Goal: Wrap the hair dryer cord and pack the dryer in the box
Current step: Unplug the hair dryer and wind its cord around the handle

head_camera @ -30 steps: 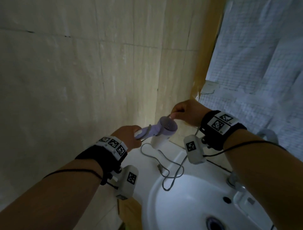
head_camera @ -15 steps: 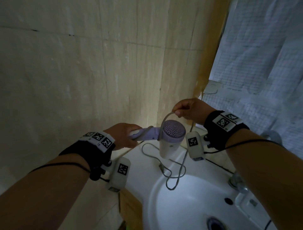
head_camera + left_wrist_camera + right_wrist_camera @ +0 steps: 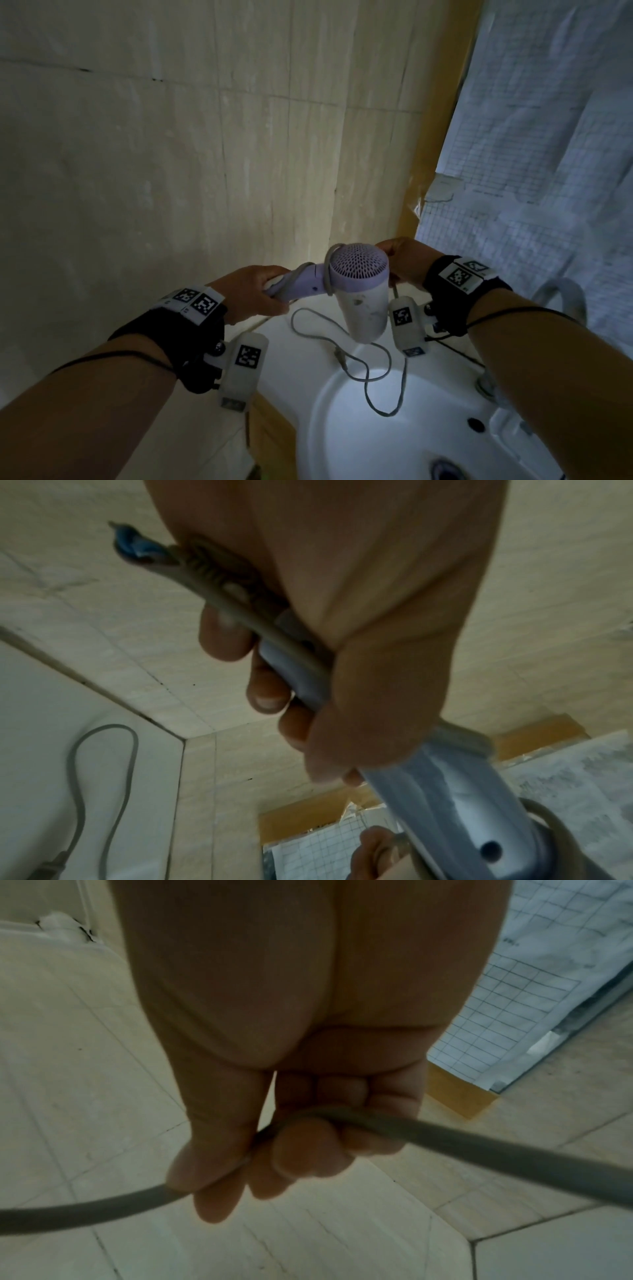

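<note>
A lilac and white hair dryer [image 3: 359, 294] hangs in the air over the sink's left rim, nozzle down, rear grille facing me. My left hand [image 3: 251, 293] grips its lilac handle [image 3: 441, 785], fingers curled round it and the grey cord [image 3: 240, 610] lying along it. The grey cord [image 3: 328, 270] loops once over the dryer's body. My right hand [image 3: 402, 262], just right of the dryer, pinches the cord [image 3: 479, 1145] between thumb and fingers. The rest of the cord [image 3: 376, 377] and its plug [image 3: 339, 356] trail into the basin. No box is in view.
A white sink [image 3: 342, 442] fills the lower right, with a drain [image 3: 448, 471], an overflow hole [image 3: 475, 425] and a tap [image 3: 488, 383] at its right. A beige tiled wall [image 3: 171, 171] stands close ahead. Gridded paper [image 3: 531, 171] covers the wall at the right.
The dryer has turned so its grille faces me and risen a little. My right hand has carried the cord over the dryer's body to its right side, and the loose cord has shortened.
</note>
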The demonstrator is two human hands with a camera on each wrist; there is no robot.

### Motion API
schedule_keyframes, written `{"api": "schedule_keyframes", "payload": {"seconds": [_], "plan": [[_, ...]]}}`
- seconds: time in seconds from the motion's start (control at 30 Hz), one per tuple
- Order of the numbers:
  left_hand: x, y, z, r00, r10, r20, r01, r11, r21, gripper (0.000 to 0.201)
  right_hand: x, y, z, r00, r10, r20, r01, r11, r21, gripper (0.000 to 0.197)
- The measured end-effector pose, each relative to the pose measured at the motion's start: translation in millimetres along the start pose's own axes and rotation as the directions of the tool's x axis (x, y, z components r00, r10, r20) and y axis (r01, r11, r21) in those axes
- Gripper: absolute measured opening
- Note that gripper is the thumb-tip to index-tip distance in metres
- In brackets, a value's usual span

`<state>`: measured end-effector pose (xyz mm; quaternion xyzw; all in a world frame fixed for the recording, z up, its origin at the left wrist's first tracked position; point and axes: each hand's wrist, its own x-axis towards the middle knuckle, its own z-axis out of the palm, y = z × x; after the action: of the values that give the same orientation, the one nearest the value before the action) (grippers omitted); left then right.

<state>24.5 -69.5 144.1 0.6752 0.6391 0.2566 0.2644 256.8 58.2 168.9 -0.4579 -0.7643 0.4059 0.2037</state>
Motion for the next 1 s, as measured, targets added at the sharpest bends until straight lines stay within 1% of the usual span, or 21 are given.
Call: {"api": "schedule_keyframes", "payload": {"seconds": [0.1,0.17,0.23,0.3,0.37,0.43,0.5,0.57,0.63,0.73,0.77,0.83,0.87,0.93,1.0], "plan": [[1.1,-4.6,-1.2,1.0,-0.02,-0.001,0.02,0.995,-0.099,0.054,-1.3,1.0,4.4,1.0,0.012,0.026,-0.015,0.994,0.109,0.025],[2.2,-9.8,-1.6,0.999,-0.033,-0.015,0.03,0.978,-0.207,0.053,-5.0,-1.6,6.4,0.999,0.007,0.035,-0.012,0.988,0.156,0.022],[3.9,-13.3,-1.2,0.997,-0.041,-0.059,0.02,0.948,-0.317,0.047,-8.1,-5.1,9.0,0.999,0.004,0.032,-0.009,0.982,0.188,0.019],[4.6,-11.4,-0.6,0.996,-0.027,-0.09,-0.013,0.909,-0.417,0.047,-8.2,-7.7,10.8,1.0,0.0,0.017,-0.003,0.987,0.16,0.022],[5.6,-7.9,0.2,0.996,-0.009,-0.086,-0.035,0.867,-0.498,0.046,-9.0,-11.5,13.1,1.0,0.0,-0.015,0.002,0.996,0.089,0.028],[6.2,-4.7,1.2,0.996,-0.007,-0.089,-0.043,0.843,-0.537,0.037,-9.8,-13.4,14.1,0.999,-0.001,-0.037,0.004,0.996,0.089,0.029],[6.6,-4.6,2.3,0.996,-0.008,-0.093,-0.048,0.814,-0.579,0.038,-13.2,-14.7,13.1,0.999,-0.006,-0.046,0.011,0.994,0.111,0.028],[8.1,-5.9,4.5,0.996,-0.014,-0.086,-0.042,0.784,-0.62,0.041,-16.7,-15.4,12.5,0.999,-0.003,-0.044,0.007,0.996,0.093,0.022],[9.4,-6.1,6.6,0.997,-0.03,-0.074,-0.026,0.758,-0.651,0.034,-16.3,-13.2,13.1,0.999,0.025,-0.039,-0.019,0.989,0.145,0.02],[11.3,-4.6,10.2,0.995,-0.052,-0.083,-0.022,0.707,-0.707,0.031,-10.0,-4.2,16.3,0.997,0.075,0.021,-0.078,0.971,0.228,0.021],[11.8,-2.4,10.8,0.991,-0.068,-0.111,-0.032,0.7,-0.714,0.025,-9.6,-2.3,18.0,0.996,0.075,0.054,-0.086,0.969,0.23,0.023],[13.8,2.5,10.1,0.972,-0.128,-0.198,-0.051,0.706,-0.706,0.01,-12.6,-2.9,23.8,0.994,0.043,0.098,-0.064,0.973,0.22,0.022],[15.0,4.7,9.3,0.958,-0.156,-0.24,-0.058,0.716,-0.695,0.007,-14.4,-5.1,26.3,0.994,0.024,0.109,-0.049,0.973,0.224,0.023],[19.2,4.9,7.7,0.934,-0.193,-0.299,-0.056,0.75,-0.659,0.006,-16.7,-9.6,29.3,0.994,-0.004,0.114,-0.021,0.975,0.22,0.026],[23.2,1.2,6.4,0.914,-0.226,-0.337,-0.024,0.798,-0.602,0.016,-17.7,-13.1,31.7,0.994,-0.029,0.11,0.013,0.99,0.139,0.028]]}}
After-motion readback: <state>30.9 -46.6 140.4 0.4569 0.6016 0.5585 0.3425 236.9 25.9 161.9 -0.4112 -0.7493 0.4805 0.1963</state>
